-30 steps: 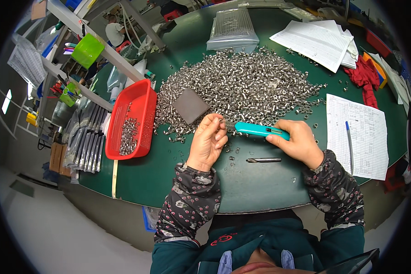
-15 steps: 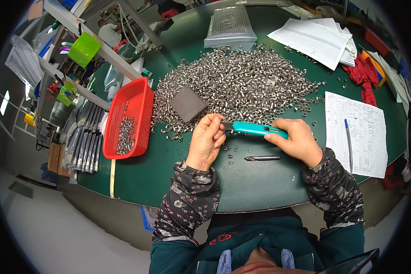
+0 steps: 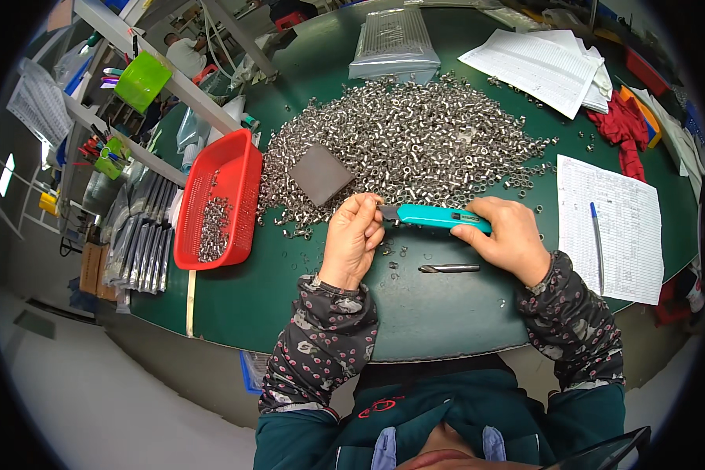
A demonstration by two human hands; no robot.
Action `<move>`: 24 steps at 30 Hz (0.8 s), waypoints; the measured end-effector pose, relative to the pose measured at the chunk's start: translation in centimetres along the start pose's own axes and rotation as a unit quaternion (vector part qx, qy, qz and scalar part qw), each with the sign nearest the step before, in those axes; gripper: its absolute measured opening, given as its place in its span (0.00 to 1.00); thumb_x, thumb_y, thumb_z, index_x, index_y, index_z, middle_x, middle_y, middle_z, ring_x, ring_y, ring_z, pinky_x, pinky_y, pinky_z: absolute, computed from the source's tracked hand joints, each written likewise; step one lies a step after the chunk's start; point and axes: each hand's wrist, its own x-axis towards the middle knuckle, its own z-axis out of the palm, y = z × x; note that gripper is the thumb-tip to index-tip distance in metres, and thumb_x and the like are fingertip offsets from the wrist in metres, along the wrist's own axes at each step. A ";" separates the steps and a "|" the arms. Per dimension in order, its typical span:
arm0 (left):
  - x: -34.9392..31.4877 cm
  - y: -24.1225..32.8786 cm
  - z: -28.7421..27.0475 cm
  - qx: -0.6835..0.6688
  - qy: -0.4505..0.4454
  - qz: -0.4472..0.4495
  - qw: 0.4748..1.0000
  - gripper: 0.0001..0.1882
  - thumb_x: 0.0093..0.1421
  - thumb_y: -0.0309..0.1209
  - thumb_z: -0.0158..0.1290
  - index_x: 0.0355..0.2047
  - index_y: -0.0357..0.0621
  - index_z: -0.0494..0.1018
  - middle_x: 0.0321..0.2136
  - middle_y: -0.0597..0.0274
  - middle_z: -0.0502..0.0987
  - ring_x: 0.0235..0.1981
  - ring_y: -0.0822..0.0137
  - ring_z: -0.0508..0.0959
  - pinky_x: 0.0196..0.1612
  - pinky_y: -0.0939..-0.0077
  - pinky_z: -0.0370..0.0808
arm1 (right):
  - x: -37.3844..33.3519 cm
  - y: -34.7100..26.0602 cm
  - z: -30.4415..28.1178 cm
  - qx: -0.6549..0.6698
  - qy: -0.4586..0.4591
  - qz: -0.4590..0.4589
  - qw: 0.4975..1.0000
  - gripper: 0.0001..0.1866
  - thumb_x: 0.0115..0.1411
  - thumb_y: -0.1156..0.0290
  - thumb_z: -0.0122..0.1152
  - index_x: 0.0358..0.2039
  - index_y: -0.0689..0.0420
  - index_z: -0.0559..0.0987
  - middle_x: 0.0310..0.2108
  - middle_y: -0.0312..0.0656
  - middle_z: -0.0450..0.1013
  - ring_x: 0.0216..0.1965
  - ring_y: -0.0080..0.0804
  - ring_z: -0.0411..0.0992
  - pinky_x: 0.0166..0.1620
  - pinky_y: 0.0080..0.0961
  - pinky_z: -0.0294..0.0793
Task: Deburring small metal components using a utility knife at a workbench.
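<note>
My right hand [image 3: 509, 235] grips a teal utility knife [image 3: 434, 217], its blade end pointing left. My left hand [image 3: 354, 235] pinches a small metal part against that blade tip; the part itself is mostly hidden by my fingers. Just beyond my hands a big heap of small silver metal rings [image 3: 415, 141] covers the green table [image 3: 430, 313]. A few loose rings lie between my hands, and a drill bit [image 3: 448, 269] lies just in front of the knife.
A red basket [image 3: 239, 168] holding some rings stands at the left, a dark grey square pad [image 3: 321, 174] next to it. A printed sheet with a blue pen [image 3: 597, 247] lies right. Stacked papers [image 3: 540, 66], a red cloth [image 3: 626, 129] and a clear bag [image 3: 393, 43] are at the back.
Both hands stay at the knife with only slight shifts. The view has drifted a little; nothing was picked up or put down.
</note>
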 end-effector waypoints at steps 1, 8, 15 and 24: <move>0.0 0.0 0.0 0.000 0.000 0.000 1.000 0.07 0.58 0.29 0.46 0.31 0.38 0.68 0.20 0.67 0.67 0.14 0.83 0.57 0.13 0.92 0.55 | 0.0 0.0 0.0 0.000 0.000 0.000 1.000 0.17 0.46 0.55 0.58 0.24 0.58 0.75 0.20 0.44 0.70 0.24 0.44 0.69 0.26 0.36 0.66; 0.0 0.0 0.0 0.014 0.007 -0.001 1.000 0.07 0.58 0.30 0.46 0.31 0.38 0.68 0.19 0.67 0.67 0.13 0.84 0.57 0.13 0.92 0.55 | -0.1 0.0 0.1 -0.016 0.021 -0.018 0.999 0.17 0.46 0.56 0.58 0.25 0.59 0.75 0.20 0.45 0.68 0.23 0.44 0.68 0.25 0.35 0.65; 0.0 0.0 -0.2 0.032 0.003 0.001 0.999 0.07 0.58 0.31 0.47 0.30 0.39 0.68 0.19 0.68 0.66 0.13 0.84 0.57 0.13 0.92 0.55 | -0.2 0.1 0.2 -0.033 0.043 -0.034 0.998 0.16 0.45 0.58 0.59 0.24 0.59 0.74 0.20 0.44 0.68 0.22 0.44 0.68 0.24 0.34 0.65; 0.1 -0.1 -0.1 0.049 0.008 0.002 0.999 0.07 0.58 0.31 0.46 0.28 0.40 0.68 0.18 0.68 0.66 0.13 0.84 0.57 0.13 0.92 0.54 | -0.2 -0.2 0.0 -0.047 0.048 -0.043 0.997 0.16 0.45 0.58 0.60 0.24 0.58 0.74 0.20 0.43 0.67 0.21 0.42 0.68 0.23 0.34 0.64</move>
